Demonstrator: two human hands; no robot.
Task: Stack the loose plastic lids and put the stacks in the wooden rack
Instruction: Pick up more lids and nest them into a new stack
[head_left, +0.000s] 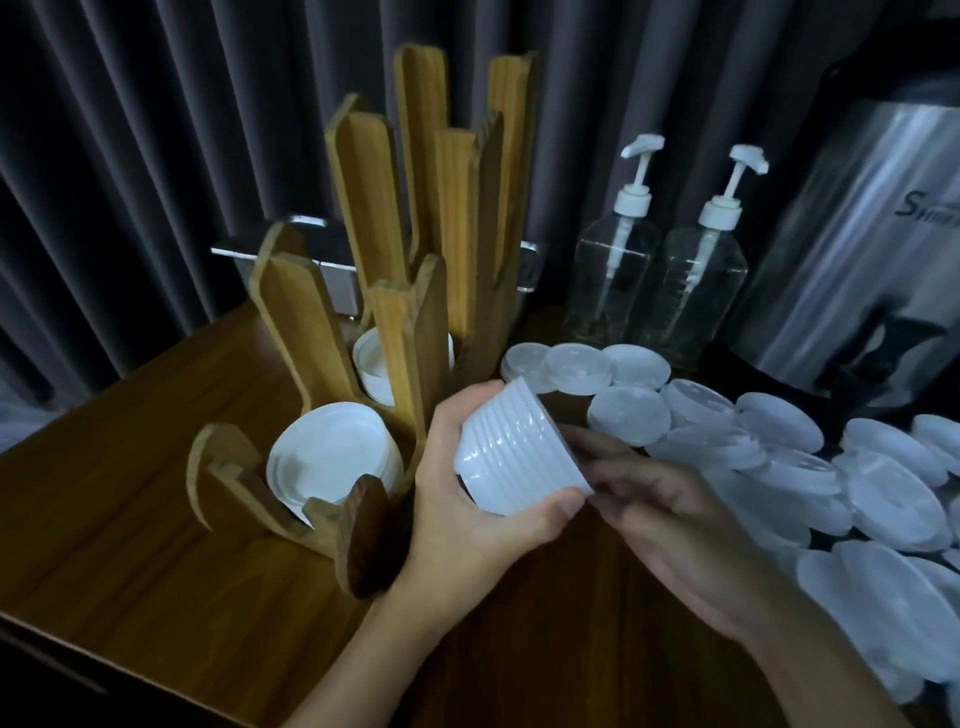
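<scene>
Ribbed white lid stack (514, 447) is gripped tilted on its side in the left hand (467, 519), just right of the wooden rack (457, 208) (its two lowest slots hold racked stacks (327, 457)). Translucent loose lids (779, 467) lie overlapping further right.

Glossy white plastic lids (511, 447), grainy wooden rack (415, 260), seemingly polished steel urn (857, 249).

curtain (156, 156): dark, pleated | table (130, 519): brown wood | light: dim

Left hand (467, 504) grips (thumb forward); right hand (675, 530) extends loose fingers.
</scene>
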